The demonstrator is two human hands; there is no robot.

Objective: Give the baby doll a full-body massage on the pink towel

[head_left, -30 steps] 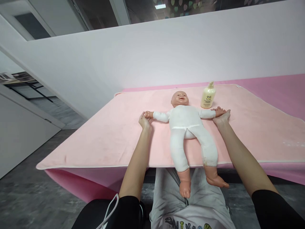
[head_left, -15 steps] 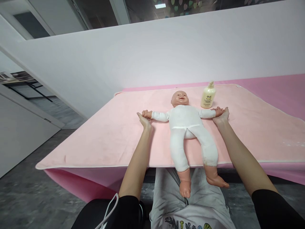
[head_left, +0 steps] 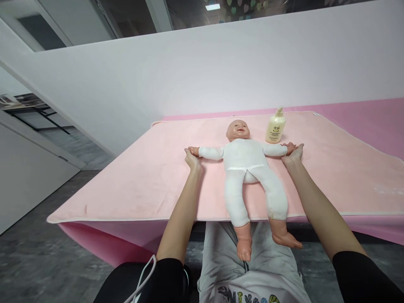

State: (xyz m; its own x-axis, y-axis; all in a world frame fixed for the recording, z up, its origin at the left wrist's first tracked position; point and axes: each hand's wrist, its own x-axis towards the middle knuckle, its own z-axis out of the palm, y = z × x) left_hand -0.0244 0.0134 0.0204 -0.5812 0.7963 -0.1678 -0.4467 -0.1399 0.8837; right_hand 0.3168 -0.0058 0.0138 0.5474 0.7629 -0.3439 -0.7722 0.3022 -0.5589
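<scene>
The doll [head_left: 246, 155] lies face up on the pale pink blanket [head_left: 135, 176], its head towards the wall [head_left: 202, 75] and its 2 arms stretched out sideways. Its lower legs reach past the near edge, so its 2 feet are over my grey trousers [head_left: 217, 261]. My left hand [head_left: 193, 163] is at the doll's hand on that side, palm turned inward, with a fingertip or thumb showing past its outer side. My right hand [head_left: 293, 157] is palm up under the other doll hand, 1 tip poking out beyond it. The doll's hands cover most of my fingers, so I can't tell whether either set is pinching or just supporting.

With those legs unsupported, I judge that a pull towards me on both arms could drag the doll off the edge, or bunch the blanket beneath it. Uneven pulling could twist it sideways or strain a soft arm; too loose a hold could let a small, smooth hand slip away. The pump bottle [head_left: 275, 128] stands upright near my right hand, where a wide outward or upward sweep could tip it. The white cable [head_left: 145, 273] by my left elbow could snag if I reach far.
</scene>
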